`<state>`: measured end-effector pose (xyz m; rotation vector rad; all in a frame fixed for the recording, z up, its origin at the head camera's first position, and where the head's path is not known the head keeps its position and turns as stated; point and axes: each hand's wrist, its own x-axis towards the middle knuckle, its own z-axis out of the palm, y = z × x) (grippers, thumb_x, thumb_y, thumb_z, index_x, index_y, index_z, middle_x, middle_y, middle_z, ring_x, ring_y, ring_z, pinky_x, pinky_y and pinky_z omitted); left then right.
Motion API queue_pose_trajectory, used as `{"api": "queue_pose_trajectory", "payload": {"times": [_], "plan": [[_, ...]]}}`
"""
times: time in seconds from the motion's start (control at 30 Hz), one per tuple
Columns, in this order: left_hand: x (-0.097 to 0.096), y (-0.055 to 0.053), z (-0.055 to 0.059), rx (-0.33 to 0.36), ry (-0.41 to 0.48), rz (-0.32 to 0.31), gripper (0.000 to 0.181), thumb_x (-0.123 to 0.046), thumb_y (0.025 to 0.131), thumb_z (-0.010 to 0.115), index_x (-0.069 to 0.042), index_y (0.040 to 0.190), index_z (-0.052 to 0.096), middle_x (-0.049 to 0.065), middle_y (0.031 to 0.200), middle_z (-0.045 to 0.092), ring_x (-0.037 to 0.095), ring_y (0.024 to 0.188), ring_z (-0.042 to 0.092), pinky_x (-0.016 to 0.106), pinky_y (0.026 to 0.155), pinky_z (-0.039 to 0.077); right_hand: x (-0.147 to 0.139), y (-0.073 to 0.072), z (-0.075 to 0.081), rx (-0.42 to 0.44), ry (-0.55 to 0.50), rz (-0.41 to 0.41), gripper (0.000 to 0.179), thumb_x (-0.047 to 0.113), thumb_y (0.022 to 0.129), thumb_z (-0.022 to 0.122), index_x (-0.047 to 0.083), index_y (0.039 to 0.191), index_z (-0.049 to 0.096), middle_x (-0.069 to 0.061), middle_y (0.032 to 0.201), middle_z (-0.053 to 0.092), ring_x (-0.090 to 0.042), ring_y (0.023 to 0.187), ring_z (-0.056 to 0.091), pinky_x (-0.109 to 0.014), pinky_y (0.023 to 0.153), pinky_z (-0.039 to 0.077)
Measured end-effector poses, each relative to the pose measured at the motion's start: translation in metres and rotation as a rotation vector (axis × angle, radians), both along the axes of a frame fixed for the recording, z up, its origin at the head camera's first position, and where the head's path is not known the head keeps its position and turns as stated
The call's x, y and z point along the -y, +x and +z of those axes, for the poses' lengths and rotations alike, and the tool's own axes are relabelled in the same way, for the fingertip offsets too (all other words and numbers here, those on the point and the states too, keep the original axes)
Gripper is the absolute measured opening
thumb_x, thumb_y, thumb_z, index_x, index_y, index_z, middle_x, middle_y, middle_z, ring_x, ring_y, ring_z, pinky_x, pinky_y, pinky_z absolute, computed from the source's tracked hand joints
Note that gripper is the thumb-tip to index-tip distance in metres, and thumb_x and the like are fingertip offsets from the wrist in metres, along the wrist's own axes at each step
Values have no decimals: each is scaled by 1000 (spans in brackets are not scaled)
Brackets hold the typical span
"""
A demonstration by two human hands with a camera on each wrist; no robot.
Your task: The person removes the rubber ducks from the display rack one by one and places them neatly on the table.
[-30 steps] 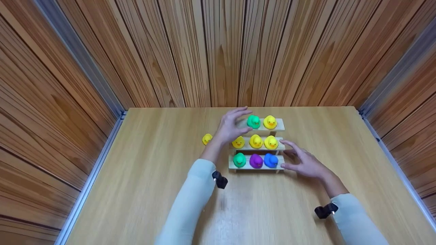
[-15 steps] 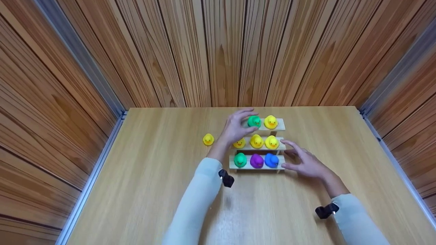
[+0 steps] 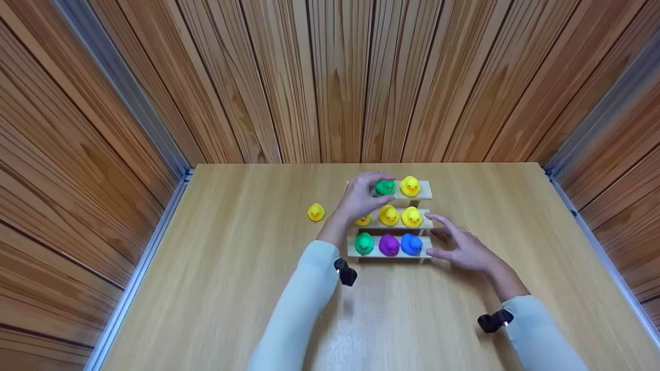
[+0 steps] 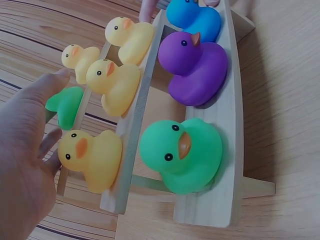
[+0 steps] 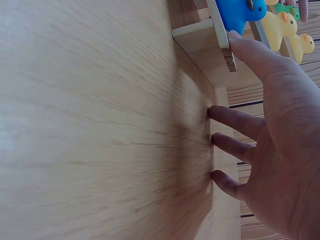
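A wooden three-tier stand (image 3: 425, 189) holds several rubber ducks. At the top tier my left hand (image 3: 357, 200) pinches a green rubber duck (image 3: 385, 187) between thumb and fingers; part of that duck is hidden in the left wrist view. Beside it sits a yellow duck (image 3: 410, 186). The middle tier carries three yellow ducks, the leftmost (image 4: 92, 160) partly behind my left arm in the head view. On the lowest tier are a green duck (image 4: 182, 155), a purple duck (image 4: 197, 70) and a blue duck (image 5: 235, 15). My right hand (image 3: 460, 250) touches the stand's right end, fingers spread.
One more yellow duck (image 3: 316, 212) stands on the wooden table (image 3: 232, 247), left of the stand. Wood-plank walls (image 3: 340, 77) enclose the table at the back and sides, with metal rails (image 3: 139, 268) along the side edges.
My left hand has moved right and its thumb and fingers have come in around the green duck on the top tier. My right hand stays at the stand's right end.
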<state>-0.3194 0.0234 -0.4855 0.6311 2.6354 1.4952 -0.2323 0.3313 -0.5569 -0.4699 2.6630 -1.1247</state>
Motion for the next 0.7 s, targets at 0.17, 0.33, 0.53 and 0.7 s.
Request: {"api": "queue_pose_trajectory", "payload": {"times": [0.17, 0.33, 0.53, 0.7], "plan": [[1, -1, -2, -23, 3, 0, 45, -18, 101, 87, -19, 144, 76, 5, 153, 72, 26, 148, 64, 42, 130, 52, -1, 0, 1, -3, 13, -5, 91, 44, 105, 80, 32, 177, 26, -27, 169, 57, -54, 162, 47, -89, 130, 22], [2, -2, -4, -44, 7, 5, 43, -14, 99, 88, -18, 140, 77, 5, 147, 75, 25, 142, 66, 38, 127, 54, -1, -1, 0, -3, 13, -4, 91, 45, 105, 80, 33, 177, 26, -26, 168, 57, -54, 162, 47, -89, 130, 22], [3, -2, -5, -52, 28, 9, 38, -5, 99, 85, -14, 135, 77, 7, 145, 74, 27, 141, 66, 38, 128, 54, -1, -1, 0, -1, 10, 0, 91, 44, 105, 80, 33, 177, 26, -26, 169, 57, -54, 162, 47, -89, 130, 21], [4, -2, -5, -87, 18, 8, 35, -2, 100, 83, -12, 133, 76, 9, 143, 74, 27, 141, 67, 38, 128, 54, -1, -1, 0, 5, 14, -5, 91, 45, 105, 79, 33, 177, 26, -26, 169, 57, -53, 162, 47, -89, 130, 22]]}}
